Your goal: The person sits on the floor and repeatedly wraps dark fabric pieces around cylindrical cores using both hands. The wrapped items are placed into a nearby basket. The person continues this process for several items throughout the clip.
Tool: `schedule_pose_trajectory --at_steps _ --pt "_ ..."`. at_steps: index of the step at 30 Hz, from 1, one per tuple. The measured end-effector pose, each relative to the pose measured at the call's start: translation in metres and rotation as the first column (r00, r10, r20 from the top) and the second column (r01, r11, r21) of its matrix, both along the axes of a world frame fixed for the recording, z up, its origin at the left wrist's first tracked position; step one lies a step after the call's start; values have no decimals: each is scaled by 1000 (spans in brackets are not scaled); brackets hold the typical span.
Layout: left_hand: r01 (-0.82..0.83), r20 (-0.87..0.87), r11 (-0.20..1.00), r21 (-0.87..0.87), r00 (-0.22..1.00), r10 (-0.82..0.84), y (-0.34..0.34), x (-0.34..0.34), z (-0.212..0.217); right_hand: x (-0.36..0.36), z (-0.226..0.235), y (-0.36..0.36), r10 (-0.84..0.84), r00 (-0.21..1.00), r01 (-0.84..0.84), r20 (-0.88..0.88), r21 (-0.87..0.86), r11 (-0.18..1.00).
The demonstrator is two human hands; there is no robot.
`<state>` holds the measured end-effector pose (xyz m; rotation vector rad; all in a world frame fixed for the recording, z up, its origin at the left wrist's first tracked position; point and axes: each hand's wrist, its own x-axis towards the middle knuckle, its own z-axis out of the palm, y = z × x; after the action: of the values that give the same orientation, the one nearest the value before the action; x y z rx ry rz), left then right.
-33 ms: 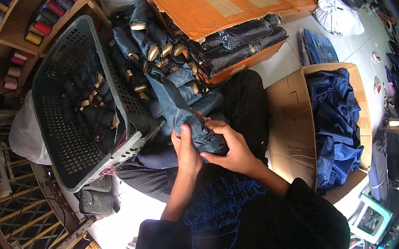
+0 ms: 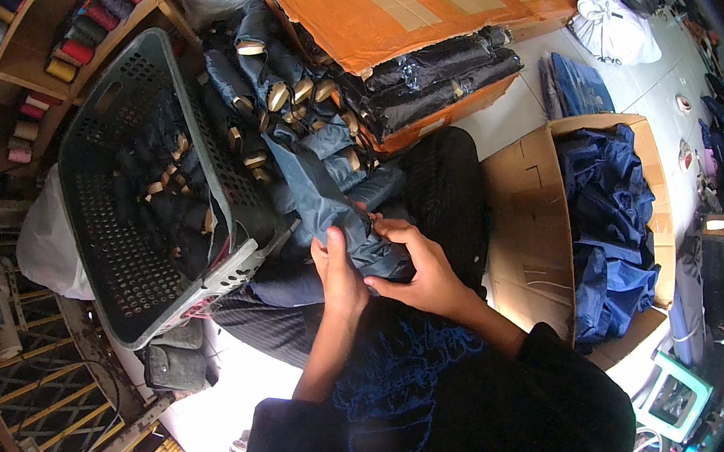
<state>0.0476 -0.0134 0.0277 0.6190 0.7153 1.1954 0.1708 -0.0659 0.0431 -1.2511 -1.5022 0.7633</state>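
Note:
Slate-blue, thin fabric (image 2: pixel 314 182) stretches away from my lap toward the pile ahead, its near end bunched between my hands. My left hand (image 2: pixel 340 273) grips it from the left side, thumb pointing up along it. From the right, my right hand (image 2: pixel 420 266) pinches the bunched end between thumb and fingers. Several fingertips are hidden behind the folds. Just beyond lies a heap of rolled dark-blue cloth bundles (image 2: pixel 232 84) with tan or gold-coloured ends. What the bundles are inside, I cannot make out.
Left of me a dark perforated basket (image 2: pixel 221 166) holds more tan-ended bundles. An orange taped carton (image 2: pixel 417 5) lies ahead, over black plastic-wrapped packs (image 2: pixel 445 96). At my right, a cardboard box (image 2: pixel 524 234) contains navy fabric (image 2: pixel 606 216). Thread spools (image 2: pixel 76 51) fill shelves at upper left.

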Motion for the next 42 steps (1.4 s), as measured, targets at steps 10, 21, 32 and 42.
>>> schedule_pose_trajectory --at_steps 10,21,32,42 --pt "-106 -16 994 -16 994 105 -2 0 -3 -1 12 4 7 999 -13 -53 -109 994" --pt "-63 78 998 -12 995 64 -3 -1 -1 -2 -3 0 -11 996 0 -86 -120 993" --pt "89 -158 996 -32 983 -93 -13 -7 5 4 6 1 4 995 -6 100 27 1000" --pt "188 -125 980 57 976 -180 7 -17 16 8 11 3 30 999 -31 -17 -58 998"
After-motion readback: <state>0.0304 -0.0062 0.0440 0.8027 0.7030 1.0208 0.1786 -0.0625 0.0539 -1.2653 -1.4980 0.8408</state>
